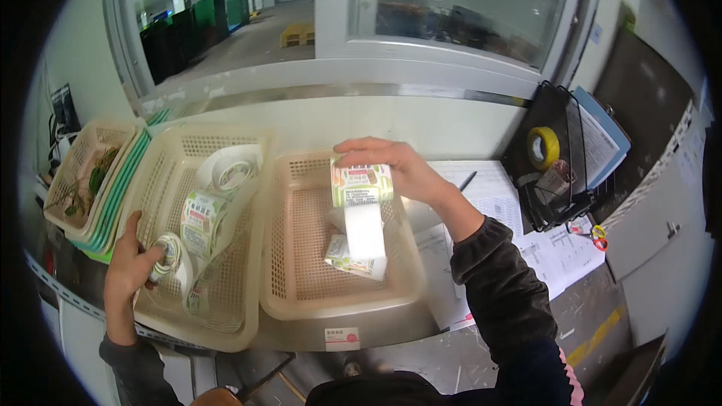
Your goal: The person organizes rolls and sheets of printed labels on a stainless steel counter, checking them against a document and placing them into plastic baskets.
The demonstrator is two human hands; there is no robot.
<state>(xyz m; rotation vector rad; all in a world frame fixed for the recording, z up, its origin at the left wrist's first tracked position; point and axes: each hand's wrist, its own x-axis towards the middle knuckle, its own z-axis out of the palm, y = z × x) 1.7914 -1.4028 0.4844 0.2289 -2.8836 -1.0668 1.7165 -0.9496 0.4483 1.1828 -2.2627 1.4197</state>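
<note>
My left hand (128, 272) is closed on a small roll of labels (170, 252) at the left side of the left cream basket (239, 286). From that basket's coiled label strip (197, 224), green and white printed labels show, with a looser white coil at the far end. Over the right cream basket (301, 302), my right hand (402, 169) grips the top of a printed label strip (361, 184). The strip hangs down, its white blank back (364, 231) showing, and its lower folds rest in the basket. My right fingertips are partly hidden behind the strip.
Stacked green and cream baskets (113, 188), the top one holding dry plant bits, stand far left. To the right are printed papers (553, 259), a pen (468, 180), red-handled scissors (598, 237) and a black wire rack (560, 203) with yellow tape (543, 147). A window frame (338, 68) borders the back.
</note>
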